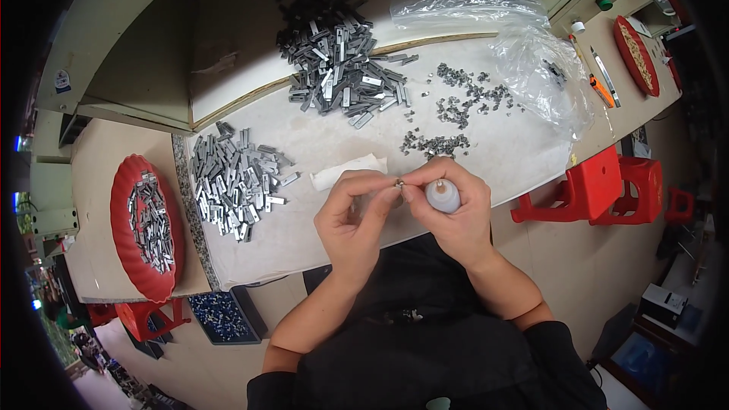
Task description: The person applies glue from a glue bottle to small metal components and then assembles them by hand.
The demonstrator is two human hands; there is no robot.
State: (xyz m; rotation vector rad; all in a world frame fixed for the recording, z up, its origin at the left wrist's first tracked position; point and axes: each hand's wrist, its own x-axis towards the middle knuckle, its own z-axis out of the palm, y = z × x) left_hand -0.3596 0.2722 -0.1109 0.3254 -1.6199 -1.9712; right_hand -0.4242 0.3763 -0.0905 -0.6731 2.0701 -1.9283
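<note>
watching remotely, i see left hand [351,212] and right hand [465,224] pinching tiny part [399,184] between fingertips, over table [288,247], near front edge. right also cradles bottle [443,197]. loose pinch could lose part among bits [434,146]; squeezing bottle could leak contents, which i cannot tell.

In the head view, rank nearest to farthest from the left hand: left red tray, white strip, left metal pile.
1. White strip: just beyond the left hand.
2. Left metal pile: to the hand's left.
3. Left red tray: farther left, past the pile.
</note>
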